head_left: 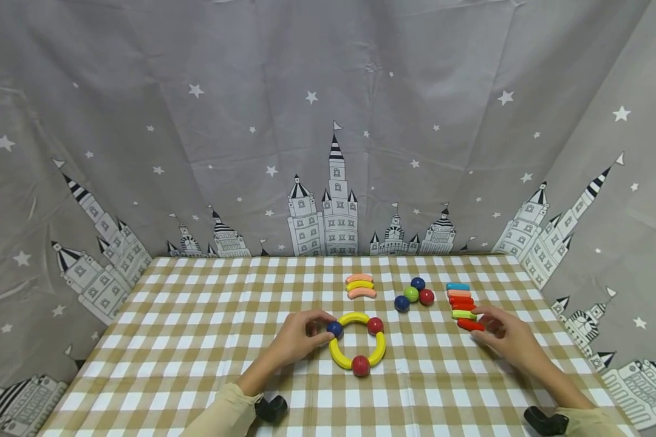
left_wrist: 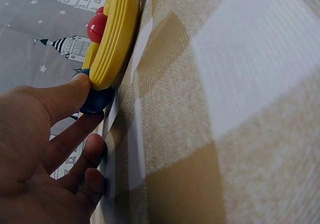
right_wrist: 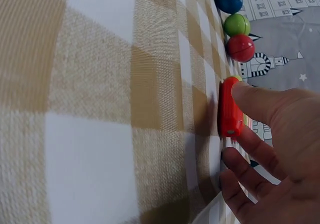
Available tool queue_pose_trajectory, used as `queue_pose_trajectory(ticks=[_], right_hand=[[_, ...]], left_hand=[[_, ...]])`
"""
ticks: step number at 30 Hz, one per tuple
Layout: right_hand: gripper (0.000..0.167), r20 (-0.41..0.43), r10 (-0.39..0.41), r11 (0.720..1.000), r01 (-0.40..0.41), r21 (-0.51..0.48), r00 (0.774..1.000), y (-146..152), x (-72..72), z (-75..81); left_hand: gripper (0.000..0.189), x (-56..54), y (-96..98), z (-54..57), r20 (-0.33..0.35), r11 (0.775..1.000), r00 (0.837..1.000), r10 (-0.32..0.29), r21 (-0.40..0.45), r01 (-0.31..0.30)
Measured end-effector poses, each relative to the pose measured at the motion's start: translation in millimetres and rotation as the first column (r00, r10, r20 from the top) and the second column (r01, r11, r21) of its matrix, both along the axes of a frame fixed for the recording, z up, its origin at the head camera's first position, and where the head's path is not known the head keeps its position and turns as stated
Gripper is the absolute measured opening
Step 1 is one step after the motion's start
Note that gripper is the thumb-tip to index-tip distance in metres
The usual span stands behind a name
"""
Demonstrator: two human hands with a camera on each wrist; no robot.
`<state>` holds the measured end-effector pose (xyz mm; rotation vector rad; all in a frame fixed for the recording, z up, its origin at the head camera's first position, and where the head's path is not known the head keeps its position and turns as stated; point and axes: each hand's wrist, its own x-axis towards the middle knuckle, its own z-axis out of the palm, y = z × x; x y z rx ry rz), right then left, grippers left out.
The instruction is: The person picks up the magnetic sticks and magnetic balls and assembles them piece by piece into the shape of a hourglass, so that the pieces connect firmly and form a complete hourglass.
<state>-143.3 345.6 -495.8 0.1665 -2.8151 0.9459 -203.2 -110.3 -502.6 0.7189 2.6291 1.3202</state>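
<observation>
My left hand pinches a blue ball between thumb and fingers at the left side of a ring on the table. Three curved yellow bars and two red balls form the rest of that ring. In the left wrist view the thumb lies on the blue ball, right by the end of a ridged yellow bar. Over on the right, my right hand pinches a straight red bar at its near end; the right wrist view shows the thumb on top of this red bar.
Beyond the red bar lies a row of straight bars, among them a green bar and a blue bar. Several loose balls, one a green ball, cluster left of them. Three curved bars lie behind the ring. A grey curtain borders the checked tablecloth.
</observation>
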Motion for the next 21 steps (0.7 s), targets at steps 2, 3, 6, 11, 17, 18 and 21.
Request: queue_pose_trajectory(ticks=[2, 3, 6, 11, 17, 18, 21], right_hand=[[0.04, 0.007, 0.0, 1.0, 0.0, 0.01, 1.0, -1.2, -0.8, -1.0], [0.038, 0.006, -0.001, 1.0, 0.0, 0.015, 1.0, -1.9, -1.0, -1.5], [0.031, -0.011, 0.003, 0.999, -0.002, 0.034, 1.0, -4.2, -1.3, -2.5], [0.028, 0.012, 0.031, 0.996, -0.032, 0.083, 0.999, -8.9, -0.7, 0.9], [0.031, 0.158, 0.083, 0.994, -0.093, 0.054, 0.984, -14.5, -2.0, 8.5], [0.032, 0.172, 0.089, 0.994, -0.099, 0.049, 0.981, -15.3, -2.3, 9.6], [0.032, 0.211, 0.093, 0.993, -0.106, 0.051, 0.973, -17.8, -3.4, 12.9]], left_hand=[[0.026, 0.1, 0.1, 0.7, 0.004, 1.0, 1.0, 0.003, -0.005, -0.003], [0.026, 0.2, 0.2, 0.9, 0.004, 1.0, 1.0, 0.002, -0.006, -0.002], [0.026, 0.5, 0.3, 1.0, 0.005, 1.0, 1.0, 0.003, -0.008, -0.003], [0.026, 0.6, 0.7, 1.5, 0.004, 1.0, 1.0, 0.005, -0.009, -0.005], [0.025, 0.5, 0.6, 1.7, 0.001, 1.0, 1.0, 0.005, -0.013, -0.005], [0.024, 0.3, 0.5, 1.6, 0.003, 1.0, 1.0, 0.005, -0.013, -0.005], [0.024, -0.1, 0.4, 1.3, 0.009, 1.0, 1.0, 0.008, -0.015, -0.007]])
